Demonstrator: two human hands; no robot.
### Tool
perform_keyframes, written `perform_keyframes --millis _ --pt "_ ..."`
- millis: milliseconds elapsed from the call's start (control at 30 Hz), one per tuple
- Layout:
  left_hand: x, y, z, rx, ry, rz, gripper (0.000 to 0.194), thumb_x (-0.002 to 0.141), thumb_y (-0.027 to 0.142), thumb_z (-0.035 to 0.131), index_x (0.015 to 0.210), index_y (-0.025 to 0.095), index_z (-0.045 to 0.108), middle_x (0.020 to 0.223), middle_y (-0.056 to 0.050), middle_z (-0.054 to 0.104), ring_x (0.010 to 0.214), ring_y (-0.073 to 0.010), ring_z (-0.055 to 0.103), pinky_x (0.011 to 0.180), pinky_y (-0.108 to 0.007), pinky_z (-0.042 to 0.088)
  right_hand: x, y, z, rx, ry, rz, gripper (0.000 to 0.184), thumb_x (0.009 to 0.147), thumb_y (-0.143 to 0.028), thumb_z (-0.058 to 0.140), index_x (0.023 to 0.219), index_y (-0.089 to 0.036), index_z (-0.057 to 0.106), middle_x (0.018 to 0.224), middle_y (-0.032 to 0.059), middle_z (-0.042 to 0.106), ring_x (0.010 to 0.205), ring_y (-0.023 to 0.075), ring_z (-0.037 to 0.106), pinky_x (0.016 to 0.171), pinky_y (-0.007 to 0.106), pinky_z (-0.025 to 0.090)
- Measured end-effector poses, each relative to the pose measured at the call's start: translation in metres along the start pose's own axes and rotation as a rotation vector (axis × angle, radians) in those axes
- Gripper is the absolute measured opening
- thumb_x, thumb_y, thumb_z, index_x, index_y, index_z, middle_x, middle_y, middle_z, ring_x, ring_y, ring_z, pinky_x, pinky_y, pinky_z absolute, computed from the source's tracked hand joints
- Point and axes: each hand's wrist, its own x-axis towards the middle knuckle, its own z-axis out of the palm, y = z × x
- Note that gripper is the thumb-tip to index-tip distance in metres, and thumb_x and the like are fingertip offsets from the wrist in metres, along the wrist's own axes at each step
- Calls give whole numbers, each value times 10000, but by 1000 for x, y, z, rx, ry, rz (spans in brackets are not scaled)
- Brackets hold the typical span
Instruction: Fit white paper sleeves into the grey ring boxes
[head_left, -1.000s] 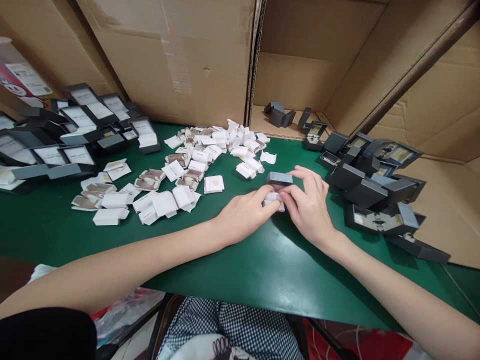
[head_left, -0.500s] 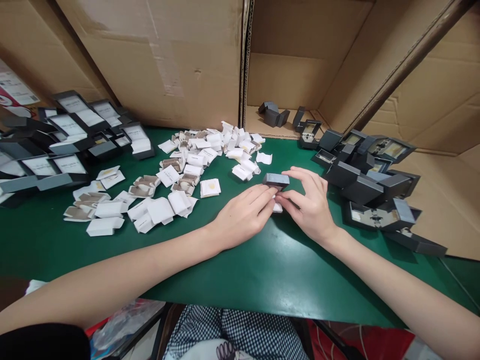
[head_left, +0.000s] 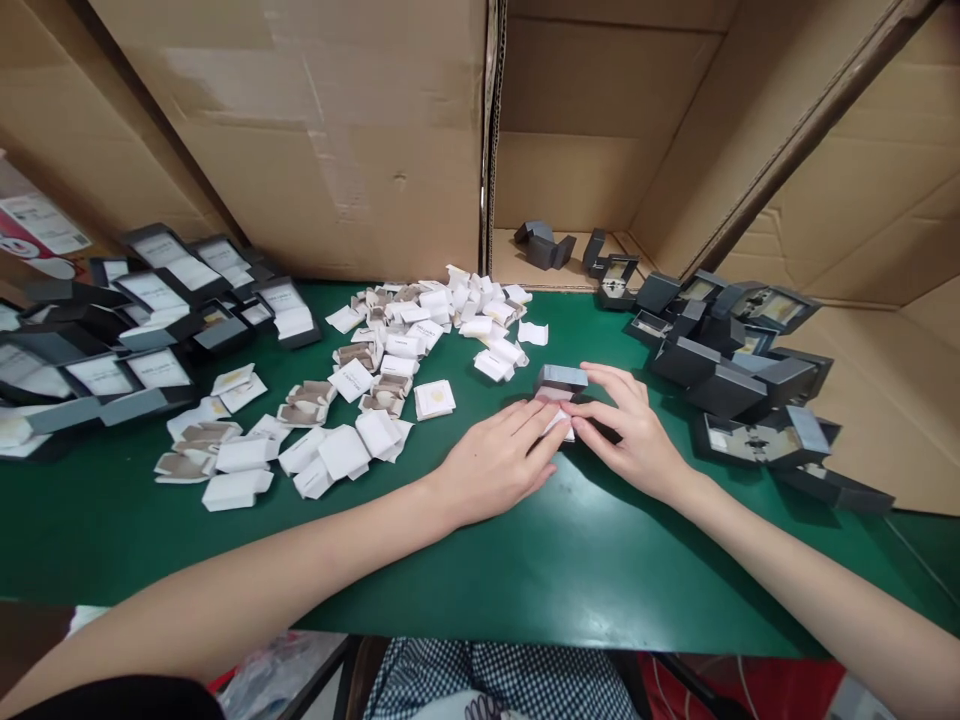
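Observation:
A small dark grey jewelry box stands on the green table between my hands, its lid raised. A white insert shows at its lower part, largely covered by fingers. My left hand reaches in from the left, fingers close together and pressed over the insert. On the other side, my right hand grips the box, with thumb and forefinger at the insert and another finger by the lid's edge. How far the insert sits inside the box is hidden.
Folded white inserts lie in a loose heap left of centre. Open dark boxes with white linings are piled at far left. More dark boxes crowd the right. Large cardboard cartons stand behind the green table.
My left fingers have gone from pinching the white insert to lying over it, pressed down. My right hand stays at the box. The camera view has shifted slightly.

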Motion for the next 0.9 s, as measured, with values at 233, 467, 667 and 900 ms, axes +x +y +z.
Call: perform_keyframes --millis 233,467,667,900 --pt "-3 0 3 -86 13 23 423 911 224 477 1266 0 529 1336 -228 562 1299 -304 511 1126 -446 417 1 13 1 463 -27 248 181 890 -236 582 937 -279 751 1205 61 643 1136 236 602 936 435 510" --pt "-7 0 10 -117 -2 32 398 906 188 475 1254 4 533 1378 -220 532 1310 -280 505 1102 -393 462 -2 27 11 842 419 640 71 764 -214 704 808 -231 757 1058 80 673 1000 227 640 780 367 536" --pt "0 -13 25 -90 91 62 323 901 88 483 1200 18 583 1300 -192 607 1224 -259 588 1080 -373 491 7 31 17 871 470 690 69 763 -196 670 754 -207 738 866 63 696 828 198 664 701 348 537" --pt "-3 -20 23 -148 75 68 345 892 72 442 1207 41 579 1323 -188 591 1248 -244 569 1078 -380 493 47 29 48 665 468 588 162 790 -190 544 713 -183 687 781 58 701 730 180 670 648 329 539"
